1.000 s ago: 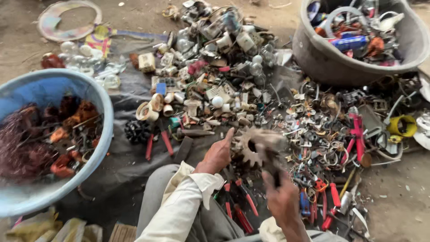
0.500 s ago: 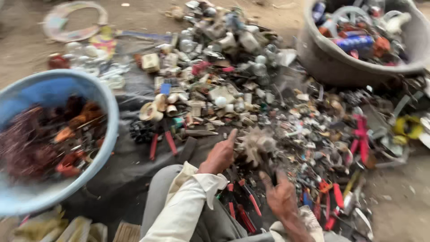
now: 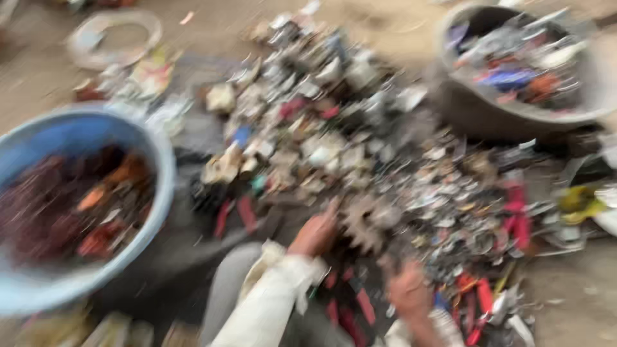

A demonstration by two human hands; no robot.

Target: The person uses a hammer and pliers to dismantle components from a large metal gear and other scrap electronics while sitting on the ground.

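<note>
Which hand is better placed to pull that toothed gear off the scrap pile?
Probably the left hand: it rests right beside the gear, seemingly touching it. The right hand sits lower, apart from it. Blur hides the fingers.

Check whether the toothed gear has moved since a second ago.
No: the toothed gear sits as far right of the red handles as before, beside the left hand.
</note>
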